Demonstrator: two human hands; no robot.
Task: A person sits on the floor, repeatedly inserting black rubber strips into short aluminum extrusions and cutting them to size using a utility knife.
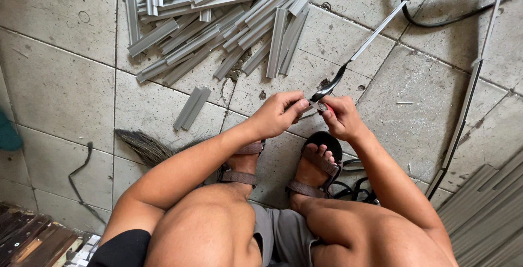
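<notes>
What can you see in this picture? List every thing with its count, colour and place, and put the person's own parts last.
Short metal strips: many, grey, piled on the floor at top.
Loose pair of strips: two, grey, below the pile.
Long strip with black rubber seal: one, silver, running from the hands to upper right.
Cable: one, black, top right.
Brush: one, dark bristles, by left arm.
Floor tiles: grey.
Sandals: two, brown.
Left hand: pinching the seal.
Right hand: gripping the seal end.

A worn grey tiled floor (60, 90) is seen throughout. Beyond the grip, a heap of short grey metal channel pieces (218, 22) is spread; two more pieces (192, 107) lie to its left, and a black cable (436, 19) is looped far beyond, rightward.
</notes>
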